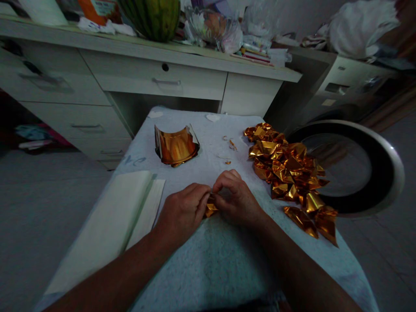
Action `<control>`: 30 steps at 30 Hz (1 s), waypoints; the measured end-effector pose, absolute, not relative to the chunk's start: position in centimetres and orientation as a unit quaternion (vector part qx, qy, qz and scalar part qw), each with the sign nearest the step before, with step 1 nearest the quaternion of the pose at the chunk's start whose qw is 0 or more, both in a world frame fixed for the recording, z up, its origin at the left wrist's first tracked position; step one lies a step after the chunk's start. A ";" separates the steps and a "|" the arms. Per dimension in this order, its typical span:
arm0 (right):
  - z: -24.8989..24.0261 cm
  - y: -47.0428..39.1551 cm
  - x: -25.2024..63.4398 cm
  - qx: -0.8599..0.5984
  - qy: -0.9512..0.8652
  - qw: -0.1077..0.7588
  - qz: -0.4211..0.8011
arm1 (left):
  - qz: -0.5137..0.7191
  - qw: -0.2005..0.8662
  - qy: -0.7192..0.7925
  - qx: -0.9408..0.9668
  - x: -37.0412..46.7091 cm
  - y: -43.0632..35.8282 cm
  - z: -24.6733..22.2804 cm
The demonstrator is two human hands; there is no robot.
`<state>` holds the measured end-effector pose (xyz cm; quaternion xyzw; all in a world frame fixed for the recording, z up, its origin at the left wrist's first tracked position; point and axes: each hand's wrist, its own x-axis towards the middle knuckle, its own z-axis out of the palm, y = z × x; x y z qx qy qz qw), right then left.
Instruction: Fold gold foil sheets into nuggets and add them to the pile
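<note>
Both my hands meet over the middle of the cloth-covered table. My left hand (184, 209) is closed, thumb and fingers pinched on a small piece of gold foil (211, 207). From the other side my right hand (238, 197) pinches the same foil, its index finger curled to the thumb. Fingers hide much of the foil. A heap of folded gold foil pieces (289, 162) lies to the right of my hands. Beyond my left hand sits a curved stack of gold foil sheets (177, 145). Small gold scraps (232, 145) lie past my right hand.
Folded white paper (107, 221) lies along the table's left side. A washing machine (344, 82) with its round door (386, 173) open stands at the right. Behind the table is a white desk (146, 73) bearing a watermelon (151, 17) and a clear bowl (211, 26).
</note>
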<state>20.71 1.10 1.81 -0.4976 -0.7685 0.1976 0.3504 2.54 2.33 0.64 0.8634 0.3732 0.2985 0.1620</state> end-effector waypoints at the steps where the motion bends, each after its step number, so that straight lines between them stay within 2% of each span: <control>1: 1.8 1.1 20.7 -0.494 -0.770 0.352 0.198 | 0.300 0.165 0.372 0.863 2.5 2.3 0.6; 18: 1.7 1.0 20.5 -0.493 -0.768 0.355 0.203 | 0.273 0.176 0.377 0.867 2.5 2.3 0.8; 30: 1.5 1.2 20.3 -0.473 -0.768 0.370 0.224 | 0.268 0.146 0.371 0.877 2.5 2.4 0.4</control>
